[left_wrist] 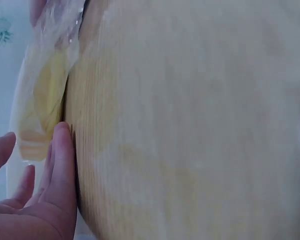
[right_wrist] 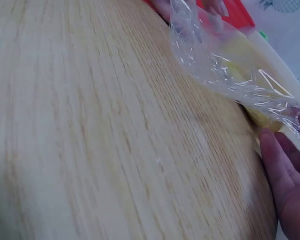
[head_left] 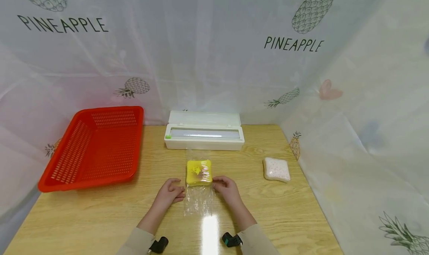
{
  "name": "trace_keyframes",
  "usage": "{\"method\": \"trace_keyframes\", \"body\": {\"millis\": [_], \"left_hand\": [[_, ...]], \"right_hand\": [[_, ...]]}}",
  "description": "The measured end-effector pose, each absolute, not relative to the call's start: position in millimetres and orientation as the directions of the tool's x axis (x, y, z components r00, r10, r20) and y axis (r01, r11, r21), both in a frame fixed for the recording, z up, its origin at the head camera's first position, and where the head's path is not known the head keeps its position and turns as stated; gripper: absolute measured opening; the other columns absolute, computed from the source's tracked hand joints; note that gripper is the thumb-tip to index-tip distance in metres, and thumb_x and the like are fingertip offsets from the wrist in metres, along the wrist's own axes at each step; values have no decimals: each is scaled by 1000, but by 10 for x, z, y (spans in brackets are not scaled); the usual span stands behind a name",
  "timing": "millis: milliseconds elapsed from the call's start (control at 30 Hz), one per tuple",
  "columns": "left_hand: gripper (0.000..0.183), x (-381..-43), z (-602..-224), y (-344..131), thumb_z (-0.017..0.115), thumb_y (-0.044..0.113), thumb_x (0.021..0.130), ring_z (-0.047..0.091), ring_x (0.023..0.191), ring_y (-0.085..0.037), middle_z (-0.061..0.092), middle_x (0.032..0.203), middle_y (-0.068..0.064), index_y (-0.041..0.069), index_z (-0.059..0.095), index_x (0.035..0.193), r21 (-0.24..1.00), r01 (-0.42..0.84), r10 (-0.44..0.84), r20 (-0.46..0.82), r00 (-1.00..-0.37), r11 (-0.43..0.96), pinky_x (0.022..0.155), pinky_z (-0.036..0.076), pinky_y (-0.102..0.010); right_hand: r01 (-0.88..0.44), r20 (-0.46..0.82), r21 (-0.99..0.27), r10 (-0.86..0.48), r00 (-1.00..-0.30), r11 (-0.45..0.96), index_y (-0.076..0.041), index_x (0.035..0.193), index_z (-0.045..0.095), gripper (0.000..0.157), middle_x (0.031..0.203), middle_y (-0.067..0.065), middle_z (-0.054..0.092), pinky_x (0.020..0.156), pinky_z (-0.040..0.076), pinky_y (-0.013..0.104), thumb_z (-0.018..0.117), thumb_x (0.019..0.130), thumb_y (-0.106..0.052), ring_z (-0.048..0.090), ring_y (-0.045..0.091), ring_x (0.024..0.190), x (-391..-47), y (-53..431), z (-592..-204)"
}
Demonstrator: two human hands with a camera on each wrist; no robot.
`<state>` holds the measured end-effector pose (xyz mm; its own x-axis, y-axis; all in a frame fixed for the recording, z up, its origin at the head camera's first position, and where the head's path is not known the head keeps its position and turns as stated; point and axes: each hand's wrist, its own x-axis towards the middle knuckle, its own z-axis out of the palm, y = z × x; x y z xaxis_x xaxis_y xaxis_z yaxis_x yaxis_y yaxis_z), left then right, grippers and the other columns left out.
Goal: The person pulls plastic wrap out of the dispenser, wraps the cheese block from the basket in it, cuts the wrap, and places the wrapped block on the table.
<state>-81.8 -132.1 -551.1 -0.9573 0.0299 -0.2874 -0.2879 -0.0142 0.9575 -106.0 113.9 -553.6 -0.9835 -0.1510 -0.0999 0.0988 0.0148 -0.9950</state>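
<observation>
A yellow, squarish, sponge-like block (head_left: 192, 177) with a darker patch sits on the table in the head view. Clear plastic film (head_left: 197, 204) covers it and spreads in wrinkles toward the person. On the film's left side is the left hand (head_left: 169, 193), its fingers loosely bent; the left wrist view shows thumb and fingers (left_wrist: 62, 160) spread apart. My right hand (head_left: 228, 190) reaches the film's right edge beside the block. In the right wrist view, its fingertips (right_wrist: 271, 142) lie right at the block and the film's corner, thumb apart from them.
Behind the block stands a white cling-film box (head_left: 204, 145), lid raised, a roll inside. A red perforated basket (head_left: 97, 154) is at the left. To the right lies a pale speckled block (head_left: 276, 169). A pineapple-print curtain (head_left: 207, 61) closes off the back and sides.
</observation>
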Motion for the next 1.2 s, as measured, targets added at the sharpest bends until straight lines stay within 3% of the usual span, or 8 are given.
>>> {"method": "trace_keyframes", "body": {"millis": [333,700,967,1200], "left_hand": [[41,-608,-5508,-1281,62,-5,91,67,79,-27,65,91,-18,-10,37,123,952,-304,145,-297,-944,-26,70,58,-35],[38,-494,-5527,-1268,66,-9,81,63,71,-18,67,83,-14,-8,45,113,964,-245,197,-260,-945,99,62,51,-24],[37,-433,-5521,-1285,65,-12,77,65,75,-26,66,85,-14,-7,49,110,960,-270,223,-281,-933,79,65,56,-33],[27,-384,-5540,-1313,66,-12,77,66,75,-23,64,83,-11,-8,55,101,960,-265,251,-278,-927,87,66,57,-32]], "right_hand": [[216,-209,-976,-235,-949,-3,15,101,56,20,84,11,66,63,58,31,67,87,5,64,17,69,-978,1137,-5634],[252,-249,-967,-372,-894,42,13,94,54,12,72,9,65,54,56,29,63,85,11,62,15,57,-820,1152,-5567],[232,-246,-969,-432,-868,88,9,93,57,11,73,8,64,54,55,29,64,84,8,62,17,59,-717,1199,-5573],[247,-273,-962,-448,-851,118,9,92,58,12,75,14,66,56,56,27,67,84,7,66,20,64,-640,1241,-5526]]}}
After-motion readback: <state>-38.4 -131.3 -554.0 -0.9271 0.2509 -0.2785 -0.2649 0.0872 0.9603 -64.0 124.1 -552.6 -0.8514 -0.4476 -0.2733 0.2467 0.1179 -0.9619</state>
